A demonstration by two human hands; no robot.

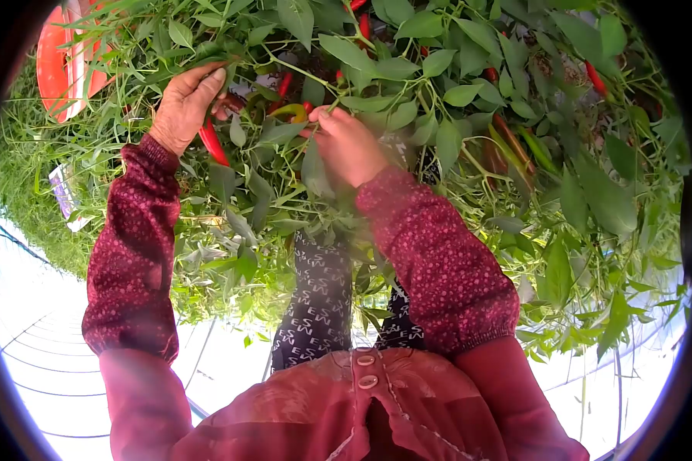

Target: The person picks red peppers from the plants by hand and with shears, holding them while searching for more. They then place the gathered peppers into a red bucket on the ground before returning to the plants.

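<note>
My left hand [188,104] reaches into the pepper plants at upper left, its thumb and fingers closed together. A red chili pepper [214,144] hangs out below these fingers, its upper end at my grip. My right hand [348,146] is among the leaves near the middle, slightly blurred, with thumb and fingertips pinched beside a thin green stem. What lies between them is partly hidden. Just left of those fingertips is a yellow-green pepper [291,112], and a red chili pepper [285,83] sits above it.
Leafy branches with more red chilies [595,79] and a green pepper [538,150] spread to the right. A red plastic object [52,65] stands in grass at upper left, above a purple-white packet [63,192]. My patterned trouser legs [313,300] are below the foliage.
</note>
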